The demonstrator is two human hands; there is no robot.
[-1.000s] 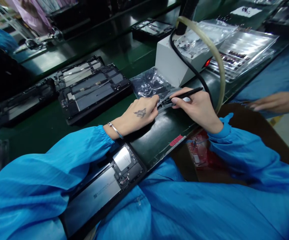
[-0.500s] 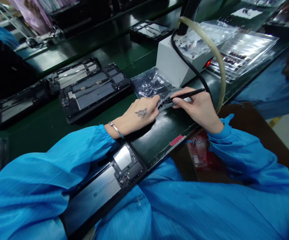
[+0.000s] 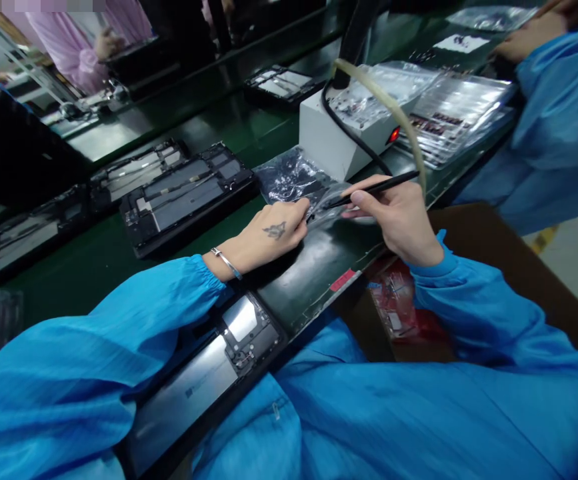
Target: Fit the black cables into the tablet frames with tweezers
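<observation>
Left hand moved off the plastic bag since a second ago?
No. The left hand still pinches the plastic bag edge beside the white box; only the camera shifted.

A slim black stylus-like tool (image 3: 375,189) lies nearly level just right of the frame's centre, its tip pointing left and slightly down at the near edge of a clear plastic bag (image 3: 296,180), its rear end rising toward the upper right. The bag is crinkled and glossy, filled with small dark parts too fine to tell apart, and lies flat on the dark green surface (image 3: 93,260) at centre frame, its nearest corner pinned down between tool tip and fingers.
</observation>
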